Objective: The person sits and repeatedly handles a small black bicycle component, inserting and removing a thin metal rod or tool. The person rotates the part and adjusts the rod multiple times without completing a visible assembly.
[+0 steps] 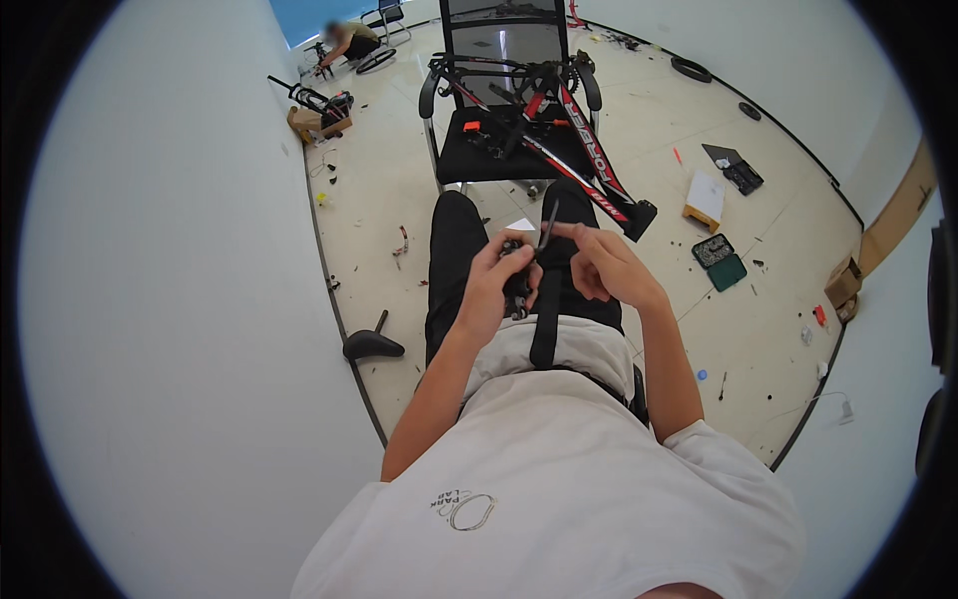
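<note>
Over my lap, my left hand [496,282] is closed round a black bicycle part [516,287] with a long thin lever [549,226] sticking up from it. It looks like a brake lever, though my fingers cover much of its body. My right hand [611,264] is just to the right, its index finger stretched out to the lever and seemingly touching it. The other fingers of that hand are loosely bent, with nothing visible in them. In front of my knees, a black, red and white bicycle frame [591,140] lies across a black office chair [457,158].
A bicycle saddle [373,344] lies by the left wall. On the right floor are an open green case [727,272], a white box [705,197] and a black tool case [741,178]. Small parts are scattered about. Far left, another person [353,42] crouches by a wheel [377,61].
</note>
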Action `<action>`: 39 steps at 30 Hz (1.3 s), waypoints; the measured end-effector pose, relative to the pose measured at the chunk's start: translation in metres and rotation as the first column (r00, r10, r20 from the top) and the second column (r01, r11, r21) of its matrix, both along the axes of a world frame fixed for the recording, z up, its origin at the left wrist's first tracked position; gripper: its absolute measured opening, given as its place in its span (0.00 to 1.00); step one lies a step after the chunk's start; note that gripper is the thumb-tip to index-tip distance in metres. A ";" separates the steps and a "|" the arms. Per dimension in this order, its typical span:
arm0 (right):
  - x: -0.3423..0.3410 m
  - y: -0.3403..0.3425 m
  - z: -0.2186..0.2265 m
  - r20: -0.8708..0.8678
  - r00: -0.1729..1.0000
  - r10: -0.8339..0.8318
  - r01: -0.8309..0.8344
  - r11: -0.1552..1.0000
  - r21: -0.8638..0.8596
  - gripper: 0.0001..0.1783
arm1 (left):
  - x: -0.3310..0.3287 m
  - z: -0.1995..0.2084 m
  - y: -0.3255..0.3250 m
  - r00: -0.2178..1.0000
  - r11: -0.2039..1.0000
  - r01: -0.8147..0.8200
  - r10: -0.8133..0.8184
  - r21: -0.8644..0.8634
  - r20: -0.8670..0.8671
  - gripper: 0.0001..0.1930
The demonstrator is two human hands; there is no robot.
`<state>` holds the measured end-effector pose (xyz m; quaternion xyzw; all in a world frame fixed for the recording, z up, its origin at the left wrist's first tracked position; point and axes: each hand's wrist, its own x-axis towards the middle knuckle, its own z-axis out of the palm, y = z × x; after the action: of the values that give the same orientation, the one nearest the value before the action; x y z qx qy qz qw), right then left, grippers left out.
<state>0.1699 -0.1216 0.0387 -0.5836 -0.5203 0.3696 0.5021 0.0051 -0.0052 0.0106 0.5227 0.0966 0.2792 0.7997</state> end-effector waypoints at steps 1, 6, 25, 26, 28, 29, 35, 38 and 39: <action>-0.002 0.000 0.003 -0.021 0.999 -0.027 0.028 0.999 0.036 0.30 | 0.001 -0.002 0.000 0.999 0.999 0.030 -0.030 0.014 -0.015 0.08; -0.009 -0.010 0.008 -0.080 0.958 0.274 -0.261 0.955 0.142 0.31 | 0.001 -0.001 0.001 0.998 1.000 -0.004 0.006 0.024 -0.068 0.08; -0.023 -0.011 0.036 0.276 0.895 0.350 -0.357 0.934 -0.023 0.35 | -0.004 0.003 0.011 0.987 0.986 -0.157 0.155 -0.052 -0.038 0.08; -0.026 -0.013 0.036 0.315 0.876 0.364 -0.356 0.931 -0.086 0.36 | -0.007 0.005 0.015 0.984 0.981 -0.180 0.179 -0.069 -0.027 0.08; -0.020 -0.008 0.029 0.324 0.917 0.233 -0.199 0.971 -0.136 0.38 | -0.009 0.005 0.017 0.986 0.985 -0.167 0.167 -0.042 -0.004 0.09; -0.014 -0.003 0.025 0.332 0.929 0.164 -0.117 0.981 -0.156 0.39 | -0.010 0.008 0.015 0.990 0.990 -0.141 0.140 -0.023 -0.016 0.09; -0.015 0.014 0.038 0.071 0.996 -0.051 0.044 0.994 0.098 0.41 | 0.000 0.002 0.000 0.999 0.998 -0.034 0.036 0.052 -0.033 0.08; -0.023 0.002 0.047 0.047 0.985 0.169 -0.174 0.970 0.170 0.40 | 0.001 -0.002 0.002 0.994 0.994 -0.084 0.088 0.069 -0.057 0.08; -0.022 0.001 0.045 0.173 0.957 0.231 -0.257 0.956 0.143 0.37 | 0.000 -0.003 0.004 0.991 0.991 -0.128 0.129 0.033 -0.031 0.08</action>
<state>0.1477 -0.1202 0.0835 -0.4984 -0.6545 0.3386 0.4568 0.0054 -0.0013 0.0081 0.5321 0.1390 0.3231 0.7702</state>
